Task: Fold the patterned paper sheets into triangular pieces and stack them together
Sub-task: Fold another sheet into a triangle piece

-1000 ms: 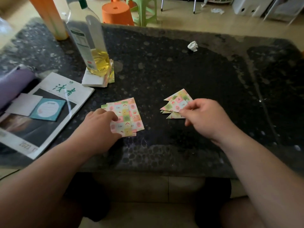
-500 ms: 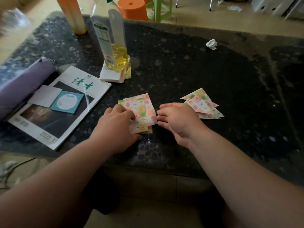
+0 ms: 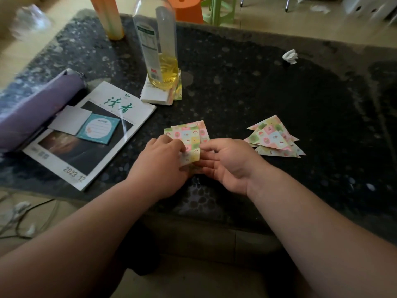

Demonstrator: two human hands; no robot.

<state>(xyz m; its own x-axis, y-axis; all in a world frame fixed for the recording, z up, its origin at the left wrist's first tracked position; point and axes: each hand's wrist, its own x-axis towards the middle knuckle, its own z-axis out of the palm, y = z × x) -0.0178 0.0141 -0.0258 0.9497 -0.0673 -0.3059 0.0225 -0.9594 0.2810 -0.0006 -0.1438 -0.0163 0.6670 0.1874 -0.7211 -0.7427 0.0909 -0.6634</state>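
Patterned paper sheets [image 3: 189,134]: small stack of pastel checkered squares, flat, frame centre, near edge partly lifted/curled. Folded triangles [image 3: 272,137]: overlapping pile w/ same print, lying flat, right of centre, apart from the squares.

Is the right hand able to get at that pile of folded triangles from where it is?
Probably yes: the folded triangles lie just beside the right hand on bare table, nothing between. It must first release the patterned sheet.

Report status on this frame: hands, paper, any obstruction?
Left grip and right grip both pinch the top sheet of the patterned stack. Folded triangles piled to the right, untouched. Nothing in the way.
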